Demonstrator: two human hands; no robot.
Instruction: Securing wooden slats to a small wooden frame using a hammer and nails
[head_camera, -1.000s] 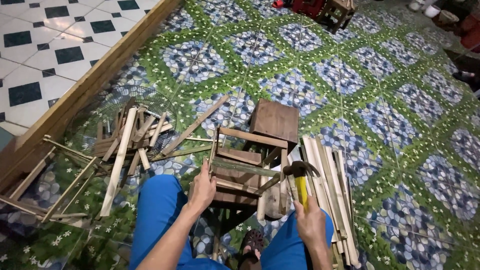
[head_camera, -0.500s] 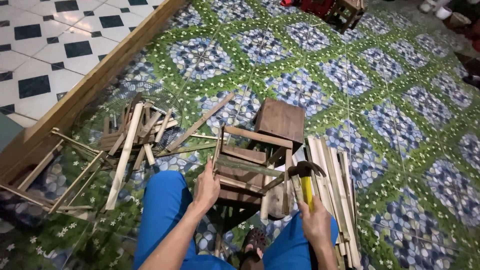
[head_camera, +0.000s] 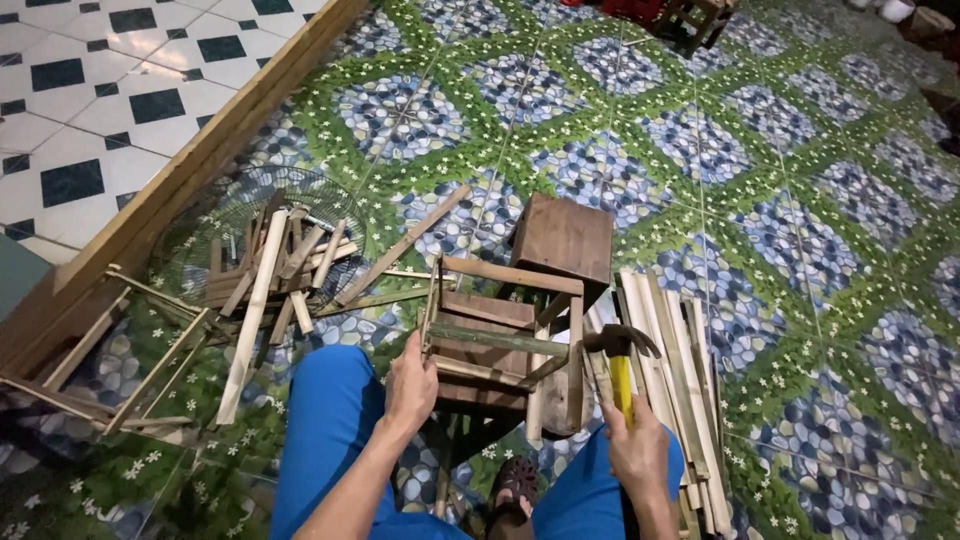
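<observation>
On the patterned floor (head_camera: 800, 230), the left hand (head_camera: 412, 385) gripped the wooden frame (head_camera: 500, 335) steady; the right hand (head_camera: 635, 455) clasped a hammer (head_camera: 620, 350) raised beside it.

Only one view here: my head cam, pitched steeply down from above the lap, close on both hands at 6 o'clock, floor running out toward 12. No second view to overlap.

Bare forearms, bright blue trousers (head_camera: 330, 430), and a dark sandal (head_camera: 515, 480).
</observation>
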